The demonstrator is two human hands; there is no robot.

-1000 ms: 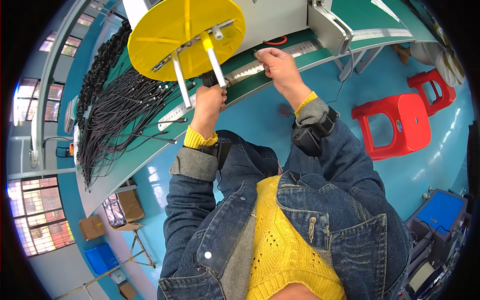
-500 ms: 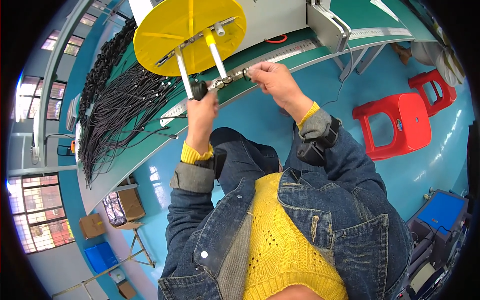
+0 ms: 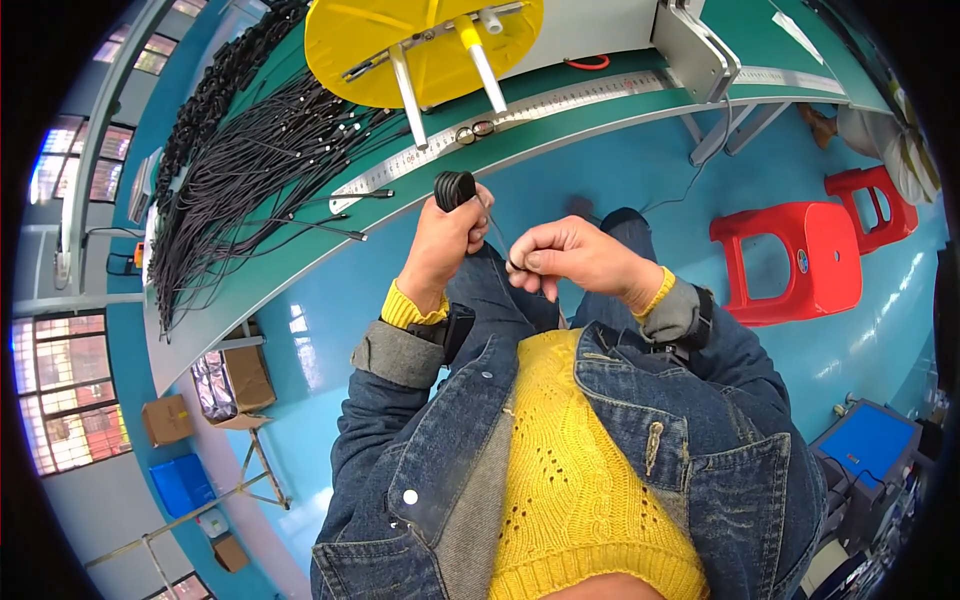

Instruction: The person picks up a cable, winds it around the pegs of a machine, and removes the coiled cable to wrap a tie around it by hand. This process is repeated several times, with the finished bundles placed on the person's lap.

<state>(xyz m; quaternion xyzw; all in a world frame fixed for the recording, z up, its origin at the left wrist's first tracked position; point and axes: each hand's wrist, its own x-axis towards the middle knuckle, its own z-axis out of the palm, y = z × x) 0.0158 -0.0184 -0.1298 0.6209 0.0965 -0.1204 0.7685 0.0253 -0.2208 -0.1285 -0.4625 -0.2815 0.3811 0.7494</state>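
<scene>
My left hand [image 3: 445, 235] is closed round a small coil of black cable [image 3: 454, 188], held up in front of the bench edge. My right hand [image 3: 575, 258] pinches a thin dark strand between thumb and fingers, lower and to the right. That strand appears to run toward the coil; its exact end is hidden by the fingertips. Beyond the hands a yellow winding disc [image 3: 420, 75] carries two metal posts, both bare of cable. Under the posts two small round metal pieces lie on a steel ruler [image 3: 570, 105].
Many black cables [image 3: 255, 165] lie heaped on the green bench [image 3: 270, 262] at left. A metal bracket [image 3: 695, 55] stands at the back right, with a red ring-shaped object [image 3: 588, 63] beside it. Red stools [image 3: 800, 250] stand on the blue floor at right.
Both hands have drawn back from the disc's posts toward my body, the coil now clear of them in my left hand. My right hand has come down, nearer the left.
</scene>
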